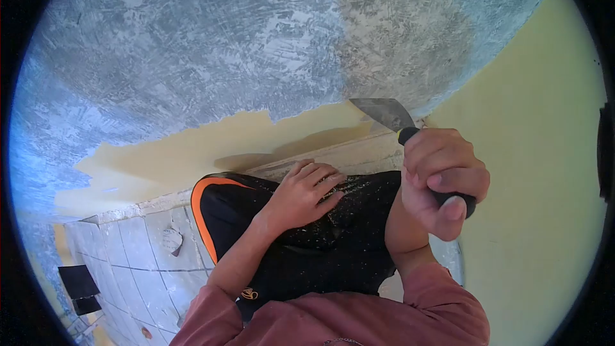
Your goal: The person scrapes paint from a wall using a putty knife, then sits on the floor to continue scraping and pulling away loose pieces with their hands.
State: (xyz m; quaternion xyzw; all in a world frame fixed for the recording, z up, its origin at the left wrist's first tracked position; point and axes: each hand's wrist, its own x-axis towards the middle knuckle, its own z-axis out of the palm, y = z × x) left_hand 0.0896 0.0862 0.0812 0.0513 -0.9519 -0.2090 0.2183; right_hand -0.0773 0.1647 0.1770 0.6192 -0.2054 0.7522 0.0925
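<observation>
My right hand (pixel 445 182) is wrapped round the black handle of a putty knife (pixel 386 114). Its wide metal blade points up and left, overlapping the lower edge of the scraped grey wall (pixel 256 45) where yellow paint (pixel 307 129) still covers a strip. My left hand (pixel 306 193) rests on my knee with its fingers stretched out and nothing in it. Pale flakes are scattered over my black shorts (pixel 320 243) beside that hand.
A yellow wall (pixel 532 154) stands close on my right and meets the grey wall in a corner. White floor tiles (pixel 134 243) stretch to the left, with a loose pale chip (pixel 172 240) and a dark flat object (pixel 80 285) on them. A skirting ledge (pixel 160 204) runs along the wall's foot.
</observation>
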